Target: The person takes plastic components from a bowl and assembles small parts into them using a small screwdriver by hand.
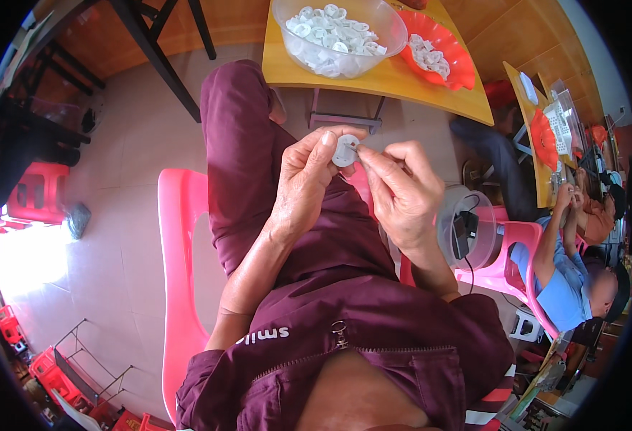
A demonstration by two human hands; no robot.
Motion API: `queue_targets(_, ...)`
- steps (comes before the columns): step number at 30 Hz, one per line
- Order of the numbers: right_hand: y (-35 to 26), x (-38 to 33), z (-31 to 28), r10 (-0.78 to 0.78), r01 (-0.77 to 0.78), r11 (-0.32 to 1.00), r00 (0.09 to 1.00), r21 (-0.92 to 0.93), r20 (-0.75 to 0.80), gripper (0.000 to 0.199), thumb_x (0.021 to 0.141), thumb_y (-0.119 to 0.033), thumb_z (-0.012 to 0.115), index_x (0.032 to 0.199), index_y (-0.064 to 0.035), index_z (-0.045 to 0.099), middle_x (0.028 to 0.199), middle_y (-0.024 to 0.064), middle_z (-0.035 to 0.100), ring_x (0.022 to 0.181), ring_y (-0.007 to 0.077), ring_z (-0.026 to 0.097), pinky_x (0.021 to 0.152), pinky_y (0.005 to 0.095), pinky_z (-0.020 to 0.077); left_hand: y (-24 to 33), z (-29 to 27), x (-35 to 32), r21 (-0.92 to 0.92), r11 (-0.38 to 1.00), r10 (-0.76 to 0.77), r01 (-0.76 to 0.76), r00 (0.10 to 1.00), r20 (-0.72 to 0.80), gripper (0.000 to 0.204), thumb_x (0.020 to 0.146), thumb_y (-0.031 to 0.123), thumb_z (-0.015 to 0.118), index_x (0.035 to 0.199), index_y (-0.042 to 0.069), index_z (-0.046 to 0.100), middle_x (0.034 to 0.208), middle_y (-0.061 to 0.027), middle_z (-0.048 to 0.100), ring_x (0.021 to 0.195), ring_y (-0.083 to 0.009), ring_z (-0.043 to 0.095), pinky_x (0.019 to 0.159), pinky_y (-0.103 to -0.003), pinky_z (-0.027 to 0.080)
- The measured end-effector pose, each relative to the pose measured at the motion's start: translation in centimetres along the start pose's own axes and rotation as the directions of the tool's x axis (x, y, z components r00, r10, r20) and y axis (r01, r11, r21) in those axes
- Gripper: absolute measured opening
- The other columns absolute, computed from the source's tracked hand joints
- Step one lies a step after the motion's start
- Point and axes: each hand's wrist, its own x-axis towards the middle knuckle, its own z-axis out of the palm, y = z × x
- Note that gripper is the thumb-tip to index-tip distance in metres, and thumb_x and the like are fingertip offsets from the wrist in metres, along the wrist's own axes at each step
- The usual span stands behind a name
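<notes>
- Head view, hidden or unclear: the small white round part is half covered by the fingertips on both sides. Only its pale face and a small dark mark near its middle can be made out; its underside cannot be seen.
- The contents of the clear bowl read only as a heap of white ring-like pieces. The bowl's far rim is cut off by the top edge of the picture.
- The red dish beside the bowl holds more white pieces; their shape cannot be told.
- The yellow bench is bent by the lens, and its far end runs out of the picture.
- A second person sits at the right rim, cut off and strongly distorted; what that person's hands hold cannot be made out.
- Left hand: raised over the lap, back of the hand toward the camera. Its fingers curl inward, with thumb and forefinger pinching the left side of the white part.
- Right hand: level with the left and just beside it. Its fingers are bunched together, the tips pressed onto the right edge of the same part.
- Location of the part: between both hands, above the maroon-clad thighs, near the front edge of the bench and clear of it.
- Both forearms enter from the lower edge, over a pink plastic chair.
</notes>
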Motion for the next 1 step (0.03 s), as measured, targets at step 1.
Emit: queue_targets(1, -0.05, -0.09, 0.08, 0.020, -0.020, 1.000, 1.000, -0.001, 0.018, 0.029, 0.069, 0.005, 0.070, 0.095, -0.0080, 0.070, 0.072, 0.0030, 0.050, 0.053, 0.0130, 0.053, 0.045, 0.0268, 0.0418, -0.11, -0.30, 0.03, 0.028, 1.000, -0.002, 0.002, 1.000, 0.008, 0.035, 0.099, 0.027, 0.045, 0.112, -0.001, 0.060, 0.083, -0.0007, 0.058, 0.076, -0.0078, 0.049, 0.072, -0.023, 0.043)
